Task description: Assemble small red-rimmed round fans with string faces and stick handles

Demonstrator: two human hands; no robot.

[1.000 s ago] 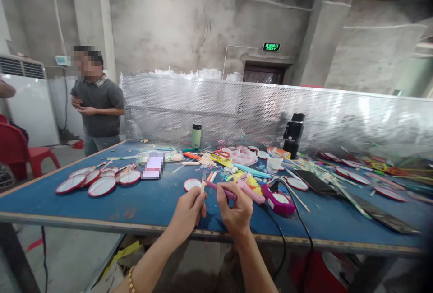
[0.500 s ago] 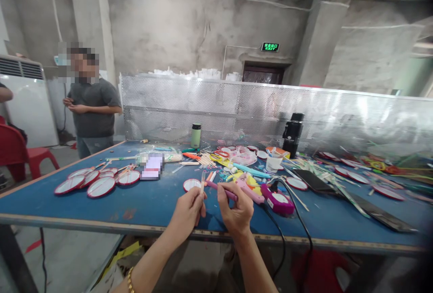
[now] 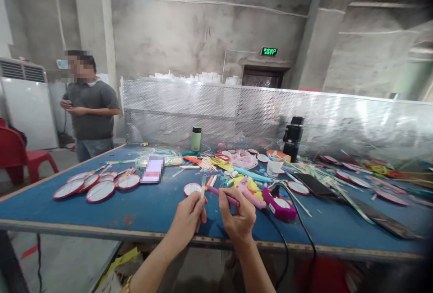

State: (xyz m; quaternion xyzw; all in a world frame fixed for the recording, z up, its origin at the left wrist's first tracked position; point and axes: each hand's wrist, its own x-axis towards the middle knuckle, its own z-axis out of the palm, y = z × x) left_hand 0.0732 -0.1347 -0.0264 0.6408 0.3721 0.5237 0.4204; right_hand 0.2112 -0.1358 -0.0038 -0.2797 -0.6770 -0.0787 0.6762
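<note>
Plainly, left hand [image 3: 188, 219] pinching the stick [image 3: 203, 183] and right hand [image 3: 239, 217] gripping the pen [image 3: 223, 196], either could slip onto the clutter beyond the stick.

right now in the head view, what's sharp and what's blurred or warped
Head view: the left hand holding a pale stick and the right hand gripping a pink pen are fairly sharp; the blue table bows from wide-angle distortion; the right edge darkens and smears; glare washes the perforated metal screen; the bystander's face is pixelated.
</note>
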